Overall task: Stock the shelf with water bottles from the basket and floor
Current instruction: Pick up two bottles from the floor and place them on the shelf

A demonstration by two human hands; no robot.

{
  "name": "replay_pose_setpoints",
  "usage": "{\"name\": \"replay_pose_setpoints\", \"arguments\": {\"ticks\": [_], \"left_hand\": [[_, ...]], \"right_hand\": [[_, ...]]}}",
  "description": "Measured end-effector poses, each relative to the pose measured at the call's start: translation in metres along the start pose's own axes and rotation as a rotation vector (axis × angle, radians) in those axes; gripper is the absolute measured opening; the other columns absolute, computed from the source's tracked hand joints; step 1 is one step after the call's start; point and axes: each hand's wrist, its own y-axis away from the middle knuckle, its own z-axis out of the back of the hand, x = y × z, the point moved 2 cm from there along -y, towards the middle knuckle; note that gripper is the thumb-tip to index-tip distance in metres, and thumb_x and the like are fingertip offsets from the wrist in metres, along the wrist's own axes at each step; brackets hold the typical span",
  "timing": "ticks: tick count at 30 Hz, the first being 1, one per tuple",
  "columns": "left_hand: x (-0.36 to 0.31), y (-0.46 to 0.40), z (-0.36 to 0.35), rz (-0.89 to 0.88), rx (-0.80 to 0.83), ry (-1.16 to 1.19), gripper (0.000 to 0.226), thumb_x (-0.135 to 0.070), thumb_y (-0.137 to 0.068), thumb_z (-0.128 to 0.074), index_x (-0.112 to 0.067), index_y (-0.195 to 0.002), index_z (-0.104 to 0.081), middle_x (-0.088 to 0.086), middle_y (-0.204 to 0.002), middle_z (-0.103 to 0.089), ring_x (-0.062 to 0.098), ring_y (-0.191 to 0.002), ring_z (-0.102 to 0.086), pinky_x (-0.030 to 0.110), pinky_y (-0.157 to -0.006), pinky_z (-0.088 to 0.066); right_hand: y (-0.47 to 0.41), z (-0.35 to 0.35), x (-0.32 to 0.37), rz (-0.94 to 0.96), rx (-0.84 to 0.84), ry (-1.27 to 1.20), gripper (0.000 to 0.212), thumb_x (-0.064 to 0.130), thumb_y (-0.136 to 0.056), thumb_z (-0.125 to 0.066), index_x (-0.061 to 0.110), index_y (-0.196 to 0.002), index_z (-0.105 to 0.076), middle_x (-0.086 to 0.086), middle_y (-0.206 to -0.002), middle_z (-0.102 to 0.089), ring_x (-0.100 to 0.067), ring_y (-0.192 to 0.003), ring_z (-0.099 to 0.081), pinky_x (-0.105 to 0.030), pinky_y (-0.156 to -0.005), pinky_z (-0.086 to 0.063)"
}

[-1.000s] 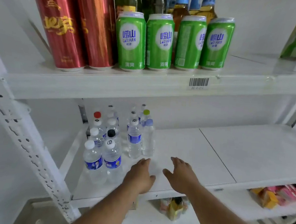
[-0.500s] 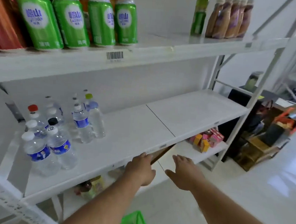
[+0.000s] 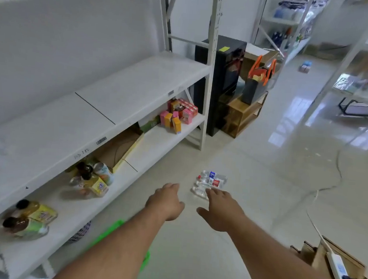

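Observation:
A small cluster of clear water bottles (image 3: pixel 211 182) with blue and red labels lies on the pale tiled floor in front of the shelving. My right hand (image 3: pixel 221 209) hangs in the air just in front of them, fingers spread, holding nothing. My left hand (image 3: pixel 167 201) is beside it to the left, palm down, also empty. The green basket (image 3: pixel 111 232) shows as a blurred edge under my left forearm. The white middle shelf (image 3: pixel 125 96) runs along the left; the stocked bottles there are a blur at the far left edge.
The lower shelf holds juice bottles (image 3: pixel 88 179), an open cardboard box (image 3: pixel 121 148) and pink and orange cartons (image 3: pixel 178 115). A black cabinet (image 3: pixel 224 76), a wooden stand and a bag stand past the shelf's upright. Cardboard and a power strip (image 3: pixel 337 267) lie at the lower right.
My view has swung right and down from the shelf to the floor. Both empty hands have left the shelf edge and now hover over the bottles on the floor.

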Motion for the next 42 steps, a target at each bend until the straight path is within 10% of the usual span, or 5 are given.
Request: {"name": "replay_pose_setpoints", "arguments": {"ticks": [42], "left_hand": [[-0.061, -0.334, 0.042, 0.525, -0.008, 0.602, 0.079, -0.048, -0.087, -0.056, -0.023, -0.154, -0.022, 0.004, -0.158, -0.03, 0.027, -0.138, -0.041, 0.036, -0.108, -0.039]], "right_hand": [[-0.403, 0.141, -0.132, 0.215, 0.353, 0.238, 0.066, 0.054, -0.094, -0.05, 0.016, -0.147, -0.037, -0.006, -0.149, -0.044, -0.028, -0.131, -0.046, -0.035, -0.104, -0.04]]}}
